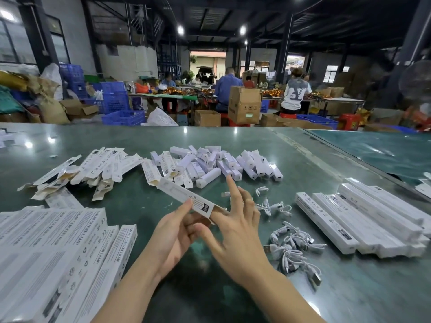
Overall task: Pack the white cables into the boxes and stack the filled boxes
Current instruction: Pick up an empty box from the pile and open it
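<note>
A long white box [184, 194] is held slanting above the green table [303, 164], its far flap open. My left hand [177, 231] grips its near end between thumb and fingers. My right hand [238, 229] is at the same end with fingers spread and straight, the thumb pushing at the box's near flap. Several coiled white cables [296, 248] lie to the right of my hands, with a few more cables [270, 206] just past my right hand.
Stacked long white boxes [58, 250] lie at the near left, and more stacked boxes [363, 220] at the right. Flat unfolded boxes [93, 169] and a heap of small white blocks [221, 164] lie farther back. People work at tables beyond.
</note>
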`<state>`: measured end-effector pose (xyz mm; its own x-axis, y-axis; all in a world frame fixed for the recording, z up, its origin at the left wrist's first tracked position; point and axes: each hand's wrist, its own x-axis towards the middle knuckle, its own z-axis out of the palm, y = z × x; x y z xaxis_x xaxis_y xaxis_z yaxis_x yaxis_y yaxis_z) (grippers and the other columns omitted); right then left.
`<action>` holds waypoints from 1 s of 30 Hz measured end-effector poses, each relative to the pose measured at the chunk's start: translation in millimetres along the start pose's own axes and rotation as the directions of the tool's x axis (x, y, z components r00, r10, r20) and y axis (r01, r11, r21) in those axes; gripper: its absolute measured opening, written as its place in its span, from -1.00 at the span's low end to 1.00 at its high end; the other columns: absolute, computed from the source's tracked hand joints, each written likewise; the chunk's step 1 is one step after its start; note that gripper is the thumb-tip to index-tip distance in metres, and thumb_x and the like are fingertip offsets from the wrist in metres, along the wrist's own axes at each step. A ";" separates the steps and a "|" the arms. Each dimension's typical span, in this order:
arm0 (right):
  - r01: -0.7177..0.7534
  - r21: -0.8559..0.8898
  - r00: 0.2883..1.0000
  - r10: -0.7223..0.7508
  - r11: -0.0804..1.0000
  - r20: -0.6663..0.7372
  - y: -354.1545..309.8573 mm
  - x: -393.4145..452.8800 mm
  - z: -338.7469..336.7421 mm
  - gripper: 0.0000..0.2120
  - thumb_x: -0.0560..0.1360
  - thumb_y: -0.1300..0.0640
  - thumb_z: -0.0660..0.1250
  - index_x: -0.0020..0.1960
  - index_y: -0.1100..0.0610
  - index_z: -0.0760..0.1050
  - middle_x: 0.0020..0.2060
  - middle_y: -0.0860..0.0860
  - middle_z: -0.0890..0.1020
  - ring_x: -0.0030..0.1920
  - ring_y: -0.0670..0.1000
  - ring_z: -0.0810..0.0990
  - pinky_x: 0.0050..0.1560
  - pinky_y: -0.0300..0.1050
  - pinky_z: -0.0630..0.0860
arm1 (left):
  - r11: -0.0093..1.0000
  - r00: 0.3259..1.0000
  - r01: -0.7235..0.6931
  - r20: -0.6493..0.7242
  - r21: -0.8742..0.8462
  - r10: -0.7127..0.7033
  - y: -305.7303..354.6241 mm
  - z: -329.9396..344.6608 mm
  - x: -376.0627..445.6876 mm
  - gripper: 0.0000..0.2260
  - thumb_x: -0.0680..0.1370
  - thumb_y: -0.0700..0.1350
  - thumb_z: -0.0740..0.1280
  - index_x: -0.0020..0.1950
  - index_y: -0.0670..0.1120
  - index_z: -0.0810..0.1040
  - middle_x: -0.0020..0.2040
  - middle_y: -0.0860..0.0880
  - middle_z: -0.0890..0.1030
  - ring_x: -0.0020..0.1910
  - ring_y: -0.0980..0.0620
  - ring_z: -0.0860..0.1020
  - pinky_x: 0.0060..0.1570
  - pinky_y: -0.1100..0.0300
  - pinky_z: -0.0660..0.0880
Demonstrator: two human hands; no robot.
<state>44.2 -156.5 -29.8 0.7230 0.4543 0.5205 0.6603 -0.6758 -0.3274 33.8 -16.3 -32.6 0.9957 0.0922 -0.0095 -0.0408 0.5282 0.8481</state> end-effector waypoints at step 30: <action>-0.347 0.832 0.826 0.561 0.432 0.053 43.8 13.8 -9.4 -0.91 0.48 0.24 0.42 -0.04 0.10 0.65 -0.23 -0.05 0.71 -0.24 -0.17 0.64 -0.20 -0.41 0.50 | 0.900 0.969 0.018 -0.213 -0.436 -0.123 9.6 -9.9 1.7 -0.80 0.60 0.01 0.30 -0.02 -0.13 0.50 -0.24 -0.06 0.65 -0.32 0.00 0.67 -0.38 0.24 0.56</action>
<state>81.2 -185.2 -29.6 0.9785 0.0272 0.2043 0.2034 0.0330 -0.9785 34.3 -2.8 -29.7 0.9524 0.2046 -0.2261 -0.0552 0.8449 0.5320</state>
